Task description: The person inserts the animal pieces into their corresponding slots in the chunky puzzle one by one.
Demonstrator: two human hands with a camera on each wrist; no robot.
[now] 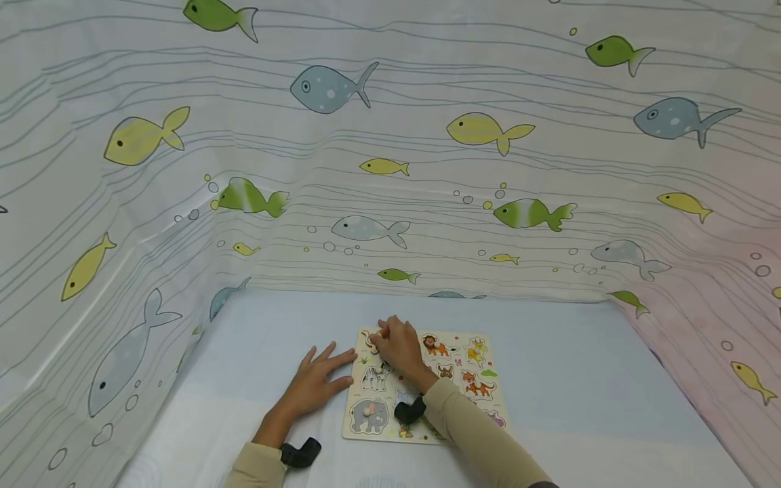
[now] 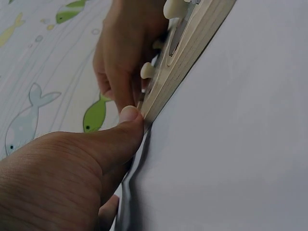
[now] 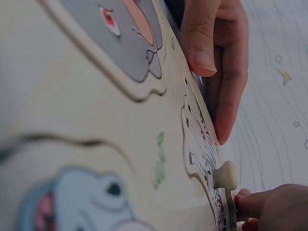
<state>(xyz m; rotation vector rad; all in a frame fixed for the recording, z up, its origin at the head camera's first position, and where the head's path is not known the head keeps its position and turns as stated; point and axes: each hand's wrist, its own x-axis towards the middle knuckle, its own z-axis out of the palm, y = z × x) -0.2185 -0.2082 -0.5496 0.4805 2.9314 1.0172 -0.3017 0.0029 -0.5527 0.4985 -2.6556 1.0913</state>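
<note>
A wooden peg puzzle board point(image 3: 120, 125) with animal pieces lies on the table. At its far left corner my right hand point(image 1: 399, 347) has curled fingers, pinching a brown-tailed puzzle piece point(image 1: 367, 340); the fingers cover most of it. My left hand point(image 1: 320, 379) is spread flat beside the board, fingertips and thumb touching its left edge. In the left wrist view, the left thumb point(image 2: 127, 115) rests against the board's side. Between the hands sits the zebra piece point(image 1: 373, 379), its round knob point(image 3: 226, 175) standing up. The elephant piece point(image 1: 377, 419) is nearer me.
More pieces, including a lion point(image 1: 434, 346) and a tiger point(image 1: 477, 385), sit on the board's right part. A pale cloth point(image 1: 567, 379) covers the table. Fish-printed sheeting point(image 1: 378, 196) rises at the back and both sides. Each wrist wears a black device point(image 1: 302, 453).
</note>
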